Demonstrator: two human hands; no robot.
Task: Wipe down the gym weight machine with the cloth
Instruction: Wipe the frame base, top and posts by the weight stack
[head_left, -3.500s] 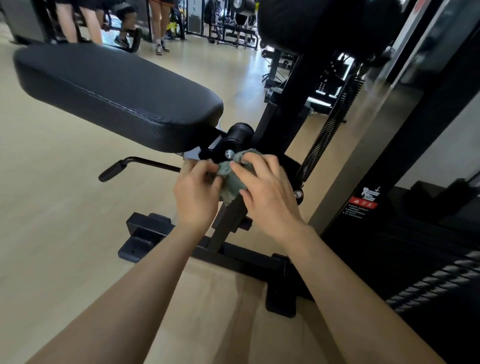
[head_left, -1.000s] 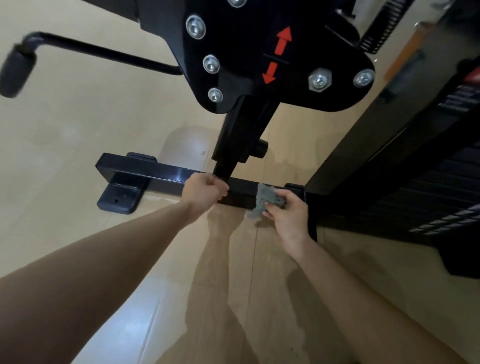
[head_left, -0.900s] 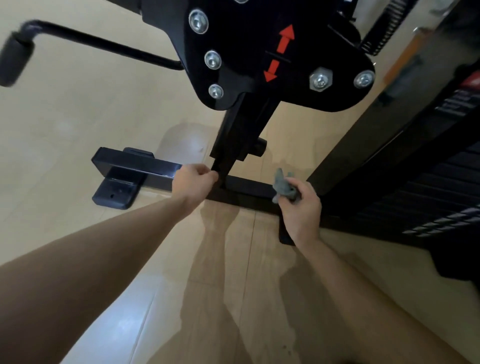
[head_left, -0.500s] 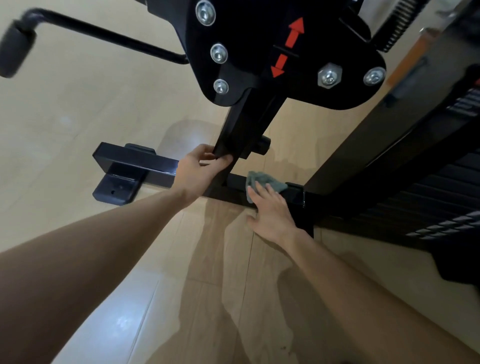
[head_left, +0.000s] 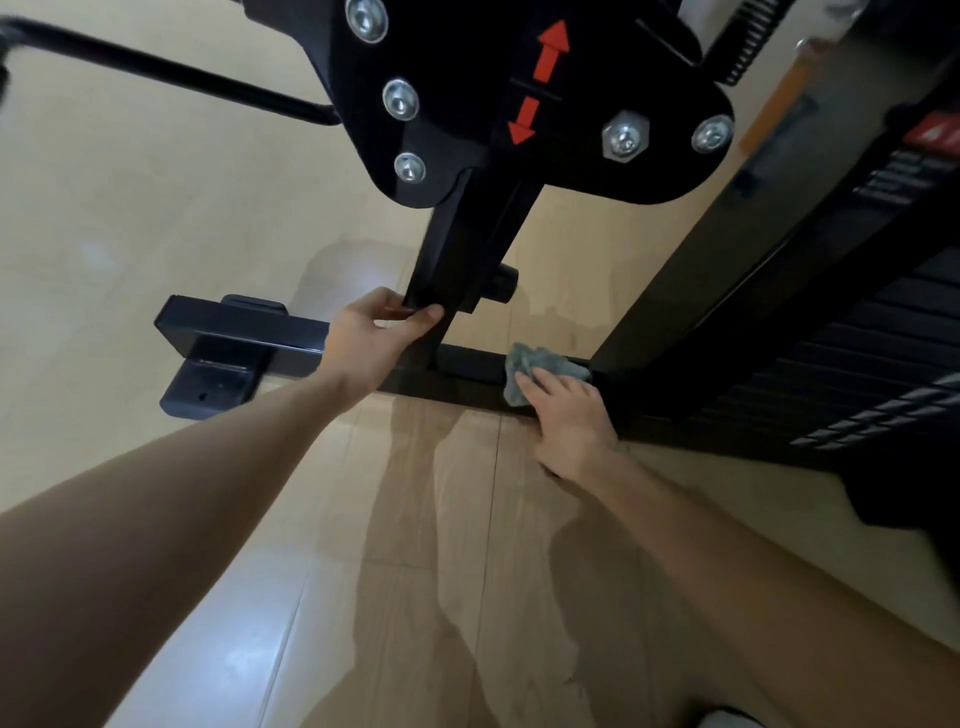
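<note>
The left grip (head_left: 371, 338) holds the black post (head_left: 457, 260), while the right grip (head_left: 569, 415), fingers straight, presses the cloth (head_left: 545, 361) onto the base bar (head_left: 467, 370).

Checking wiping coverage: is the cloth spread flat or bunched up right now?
Bunched up: the cloth lies in crumpled folds on the base bar under the straight-fingered right hand; the left hand grips the upright post.

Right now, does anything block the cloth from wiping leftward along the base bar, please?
Yes: the upright post joins the base bar left of the cloth, and the left hand grips that post.
</note>
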